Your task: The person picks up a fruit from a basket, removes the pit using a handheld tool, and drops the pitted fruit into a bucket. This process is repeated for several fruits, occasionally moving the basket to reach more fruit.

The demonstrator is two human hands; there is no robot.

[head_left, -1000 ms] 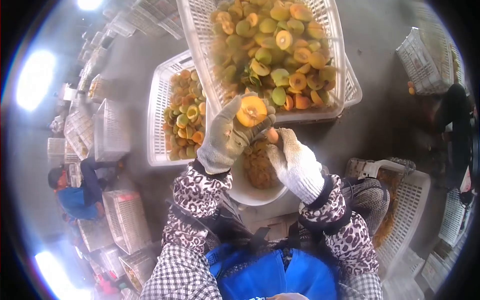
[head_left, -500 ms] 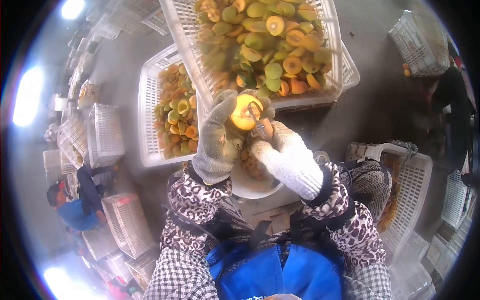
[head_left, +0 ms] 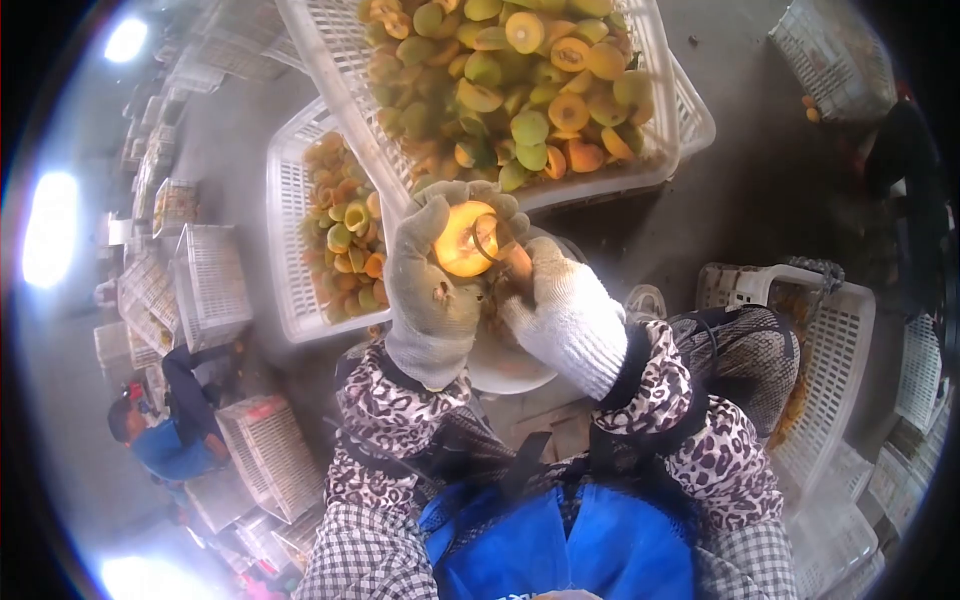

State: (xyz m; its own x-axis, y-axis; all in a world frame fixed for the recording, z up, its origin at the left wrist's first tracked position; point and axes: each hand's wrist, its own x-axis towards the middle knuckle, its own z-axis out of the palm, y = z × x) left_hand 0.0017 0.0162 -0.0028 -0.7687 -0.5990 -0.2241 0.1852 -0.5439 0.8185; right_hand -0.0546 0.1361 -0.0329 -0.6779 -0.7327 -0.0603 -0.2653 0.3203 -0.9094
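Note:
My left hand (head_left: 432, 305), in a dirty grey-white glove, cups a halved yellow peach (head_left: 456, 246) with its cut face up. In my right hand (head_left: 573, 322), also gloved, is a pitting knife (head_left: 517, 264) with a brown handle and a curved metal loop. The loop rests against the middle of the cut face, around the pit area. Below both hands a white bowl (head_left: 512, 380) is partly covered; its contents are mostly hidden by my gloves.
A large white crate (head_left: 668, 95) of halved green and orange peaches stands ahead. Another peach crate (head_left: 287, 235) is on the left, and one more crate (head_left: 835, 375) by my right knee. Farther left, a person in blue (head_left: 165, 445) sits among stacked crates.
The knife's loop has moved onto the pit area, and the right hand has turned with it. Both hands have shifted slightly left in view. The left hand still holds the peach half.

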